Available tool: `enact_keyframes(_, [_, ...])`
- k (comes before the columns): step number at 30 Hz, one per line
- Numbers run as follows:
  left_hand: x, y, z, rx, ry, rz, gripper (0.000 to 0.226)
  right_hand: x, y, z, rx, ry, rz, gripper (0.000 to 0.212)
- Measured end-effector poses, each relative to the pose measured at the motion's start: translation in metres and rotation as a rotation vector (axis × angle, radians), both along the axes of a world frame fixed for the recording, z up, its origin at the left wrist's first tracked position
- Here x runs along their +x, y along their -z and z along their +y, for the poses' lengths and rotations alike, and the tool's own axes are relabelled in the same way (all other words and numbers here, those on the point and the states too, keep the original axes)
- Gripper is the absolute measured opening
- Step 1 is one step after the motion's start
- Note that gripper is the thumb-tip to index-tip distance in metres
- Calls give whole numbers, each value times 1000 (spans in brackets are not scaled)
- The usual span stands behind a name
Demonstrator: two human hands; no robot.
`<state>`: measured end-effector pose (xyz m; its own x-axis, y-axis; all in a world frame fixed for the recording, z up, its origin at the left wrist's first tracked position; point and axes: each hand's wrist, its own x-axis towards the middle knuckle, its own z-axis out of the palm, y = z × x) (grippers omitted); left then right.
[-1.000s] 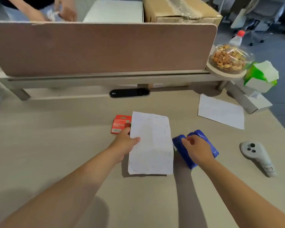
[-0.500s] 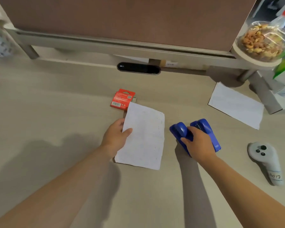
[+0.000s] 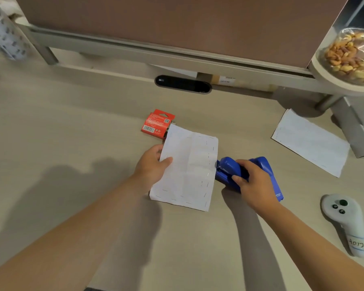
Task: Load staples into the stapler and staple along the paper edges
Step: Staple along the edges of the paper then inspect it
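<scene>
Glossy blue plastic on the stapler (image 3: pixel 229 168). Touching its left, creased matt white paper (image 3: pixel 187 164) with thin metal staples (image 3: pixel 213 148). Under the stapler, matt pale wood-grain desk (image 3: pixel 72 127). Right of the stapler, smooth matt grey plastic controller (image 3: pixel 345 221).

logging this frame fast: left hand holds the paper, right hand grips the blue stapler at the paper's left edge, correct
Not quite. In the head view, the right hand grips the blue stapler at the right edge of the paper, not the left. The rest stands: the left hand holds the paper.
</scene>
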<state>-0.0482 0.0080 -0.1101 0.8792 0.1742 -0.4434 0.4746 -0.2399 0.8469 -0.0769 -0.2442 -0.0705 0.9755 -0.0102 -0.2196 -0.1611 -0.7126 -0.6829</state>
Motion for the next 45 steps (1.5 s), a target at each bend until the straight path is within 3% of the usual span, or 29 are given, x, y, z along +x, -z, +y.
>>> enact_keyframes(17, [15, 14, -8, 67, 153, -20, 31, 6, 7, 8, -51, -157, 86, 28])
enact_keyframes(20, [14, 18, -8, 80, 172, -12, 30, 6, 7, 9, 57, -89, 81, 26])
enact_keyframes(23, [13, 19, -7, 87, 171, -4, 31, 10, 5, 20, 175, 132, 61, 9])
enact_keyframes(28, [12, 22, -6, 67, 164, -18, 28, 47, 18, 43, -19, 421, -36, 23])
enact_keyframes(37, [10, 26, -4, 29, 141, -47, 28, 55, 39, 56, -365, 347, -70, 19])
enact_keyframes(42, [11, 27, -4, 12, 152, -29, 26, 57, 39, 58, -414, 323, -7, 22])
enact_keyframes(45, [17, 25, -3, 20, 165, -18, 20, 59, 34, 59, -381, 309, 123, 32])
